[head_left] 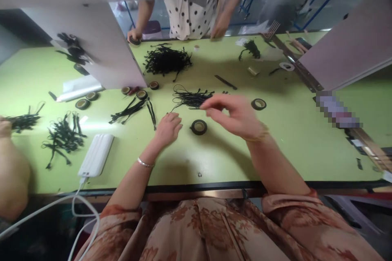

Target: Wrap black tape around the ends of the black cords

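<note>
My left hand [168, 128] rests low over the table with its fingers bent and close together. A thin black line from the cable bundle runs up to its fingertips; what lies under the fingers is hidden. My right hand [234, 116] hovers, slightly blurred, at the near right of the bundle of black cables [191, 98]. Its thumb and forefinger curve toward each other with a small gap at the tips, and nothing shows between them. Between the two hands lies a roll of black tape [199, 127].
A large heap of black cables [167, 60] lies farther back, near a co-worker's hand [134, 34]. More tape rolls [259, 104], a dark flat strip [226, 82] and a white power bank [96, 154] are around. Upright panels [88, 45] stand at both sides. Another person's arm [12, 171] enters at left.
</note>
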{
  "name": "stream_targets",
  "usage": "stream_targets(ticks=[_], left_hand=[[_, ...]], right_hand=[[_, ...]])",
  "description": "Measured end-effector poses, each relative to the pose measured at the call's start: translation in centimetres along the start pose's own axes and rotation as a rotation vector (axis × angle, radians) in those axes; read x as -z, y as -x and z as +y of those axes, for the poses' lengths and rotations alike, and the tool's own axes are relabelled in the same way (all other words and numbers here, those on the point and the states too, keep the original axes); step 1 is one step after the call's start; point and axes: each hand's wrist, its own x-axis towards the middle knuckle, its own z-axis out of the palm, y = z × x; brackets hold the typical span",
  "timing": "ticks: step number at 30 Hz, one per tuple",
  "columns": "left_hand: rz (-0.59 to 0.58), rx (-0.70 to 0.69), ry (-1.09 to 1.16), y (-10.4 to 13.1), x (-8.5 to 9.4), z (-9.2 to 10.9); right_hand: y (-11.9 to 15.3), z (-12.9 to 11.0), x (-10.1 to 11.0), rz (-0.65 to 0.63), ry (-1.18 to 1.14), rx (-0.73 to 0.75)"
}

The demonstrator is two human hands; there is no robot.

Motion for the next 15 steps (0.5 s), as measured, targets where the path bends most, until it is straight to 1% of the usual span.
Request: stream_targets(ticks=[2,4,6,7,10,12,15], left_hand=[[0.000,-0.007,0.015,0.0,0.1,0.3],[-0.015,-0.014,0.028,0.0,0.1,0.4],[-0.032,-0.027,0.038,-0.1,0.0,0.4],[-0.037,-0.032,0.041,-0.1,0.0,0.3],[-0.033,-0.032,0.042,-0.1,-0.2,0.1],[-0.028,-0.033,0.042,0.0,-0.3,0.0],[-0.003,-0.030,0.067,0.1,-0.2,0.0]], right_hand=[[-1.8,4.0,-1.2,-0.082,0.372,-0.022],[-2.7,7.8,-2.4,-0.176,0.754,-0.097],[-3.1,10.7,-3.4,-0.241,0.915,-0.133],[-3.2,11.7,-3.8,-0.254,0.967,-0.136],[-3.7,13.3,-4.6,-0.248,1.057,-0.130],[-3.9,13.7,-4.6,-0.260,1.079,-0.089],[-4.0,13.8,-4.2,-0.282,1.073,-0.024]])
